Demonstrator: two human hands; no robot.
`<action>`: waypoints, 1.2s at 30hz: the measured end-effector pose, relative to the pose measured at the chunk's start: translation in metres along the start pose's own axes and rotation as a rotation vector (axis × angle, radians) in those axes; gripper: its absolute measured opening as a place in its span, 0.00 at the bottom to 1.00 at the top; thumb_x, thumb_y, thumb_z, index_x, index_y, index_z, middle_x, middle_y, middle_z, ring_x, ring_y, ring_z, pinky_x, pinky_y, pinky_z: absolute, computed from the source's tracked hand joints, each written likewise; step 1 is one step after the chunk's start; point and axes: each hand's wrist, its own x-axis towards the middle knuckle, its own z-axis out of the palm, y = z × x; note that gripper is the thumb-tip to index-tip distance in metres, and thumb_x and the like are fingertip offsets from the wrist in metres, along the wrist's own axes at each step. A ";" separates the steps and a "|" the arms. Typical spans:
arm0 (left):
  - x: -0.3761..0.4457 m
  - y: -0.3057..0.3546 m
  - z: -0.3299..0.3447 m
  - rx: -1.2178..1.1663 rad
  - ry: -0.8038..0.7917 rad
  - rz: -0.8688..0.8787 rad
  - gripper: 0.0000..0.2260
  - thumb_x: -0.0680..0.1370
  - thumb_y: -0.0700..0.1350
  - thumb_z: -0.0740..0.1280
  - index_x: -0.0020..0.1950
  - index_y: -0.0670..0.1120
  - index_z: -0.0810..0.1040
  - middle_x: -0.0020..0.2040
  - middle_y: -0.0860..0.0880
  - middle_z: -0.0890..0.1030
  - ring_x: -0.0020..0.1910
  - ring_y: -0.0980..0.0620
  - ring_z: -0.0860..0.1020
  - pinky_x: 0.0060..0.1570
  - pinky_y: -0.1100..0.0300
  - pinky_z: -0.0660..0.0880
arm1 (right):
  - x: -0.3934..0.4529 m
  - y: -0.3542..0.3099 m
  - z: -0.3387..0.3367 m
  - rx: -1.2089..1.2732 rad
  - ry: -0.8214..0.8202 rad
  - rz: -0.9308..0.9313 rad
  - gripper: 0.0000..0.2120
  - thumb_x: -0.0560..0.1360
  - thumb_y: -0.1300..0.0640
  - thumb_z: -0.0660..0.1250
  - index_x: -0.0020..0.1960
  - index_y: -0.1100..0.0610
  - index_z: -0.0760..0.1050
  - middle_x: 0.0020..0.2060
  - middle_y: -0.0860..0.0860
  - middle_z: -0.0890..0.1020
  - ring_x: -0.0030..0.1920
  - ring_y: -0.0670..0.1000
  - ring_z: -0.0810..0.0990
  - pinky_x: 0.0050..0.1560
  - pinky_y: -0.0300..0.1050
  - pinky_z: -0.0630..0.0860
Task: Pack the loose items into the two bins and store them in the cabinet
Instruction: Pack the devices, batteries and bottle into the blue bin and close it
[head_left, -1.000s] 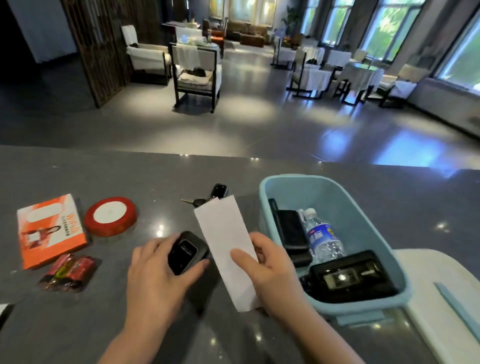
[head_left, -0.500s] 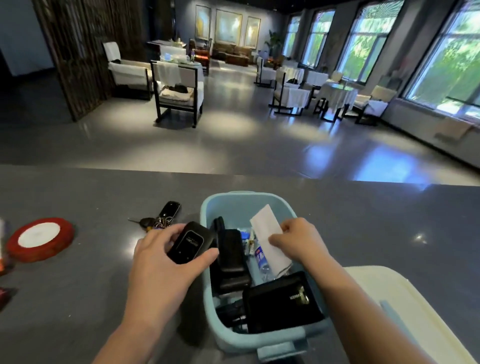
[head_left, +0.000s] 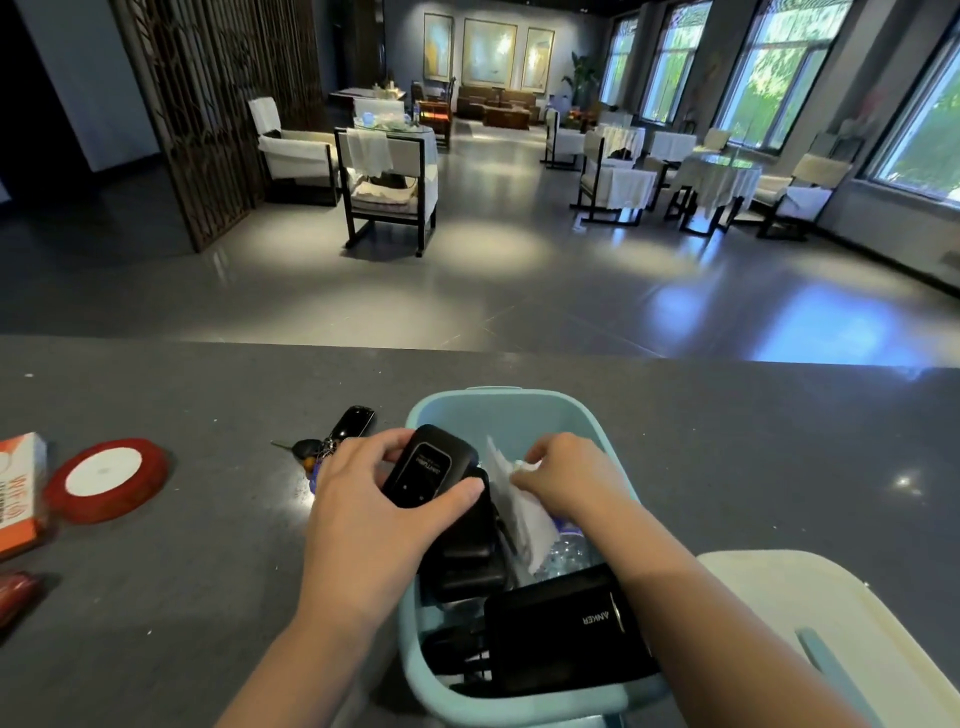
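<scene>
A light blue bin (head_left: 441, 410) stands on the grey counter in front of me. My left hand (head_left: 363, 514) grips a small black device with a screen (head_left: 428, 467) over the bin's left rim. Inside the bin, my right hand (head_left: 566, 478) pinches a white slip of paper (head_left: 519, 509) that stands between the other contents. Under it lie a water bottle (head_left: 566, 553), a black case (head_left: 462, 566) and a black Anker power bank (head_left: 561, 629).
A car key with a key bunch (head_left: 337, 436) lies left of the bin. Further left are a red ribbon spool (head_left: 106, 478), an orange box (head_left: 21, 488) and a red packet (head_left: 15, 592). A cream lid (head_left: 810, 623) lies to the right.
Both hands moved from the counter to the bin. The paper went down inside it, and the black device now hovers over the bin's left rim. The view shifted left.
</scene>
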 end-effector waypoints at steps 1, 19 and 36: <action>0.001 0.001 0.001 -0.002 0.003 0.012 0.27 0.55 0.67 0.73 0.51 0.62 0.75 0.47 0.66 0.73 0.50 0.65 0.72 0.45 0.67 0.69 | -0.005 -0.001 -0.006 0.077 0.061 -0.028 0.12 0.72 0.47 0.68 0.50 0.54 0.79 0.44 0.50 0.84 0.44 0.52 0.82 0.44 0.42 0.76; 0.000 -0.012 0.016 0.171 -0.091 0.147 0.22 0.66 0.64 0.68 0.56 0.57 0.77 0.52 0.62 0.74 0.55 0.61 0.69 0.56 0.62 0.65 | -0.046 0.017 -0.020 0.965 0.049 -0.003 0.07 0.74 0.56 0.70 0.40 0.58 0.79 0.30 0.51 0.80 0.30 0.47 0.78 0.29 0.43 0.76; -0.013 -0.035 0.016 0.158 -0.188 0.010 0.14 0.75 0.55 0.66 0.60 0.62 0.72 0.65 0.69 0.65 0.66 0.66 0.61 0.68 0.54 0.65 | 0.049 -0.013 0.014 -0.078 -0.134 -0.034 0.17 0.71 0.48 0.70 0.33 0.57 0.69 0.30 0.52 0.75 0.34 0.55 0.76 0.29 0.40 0.68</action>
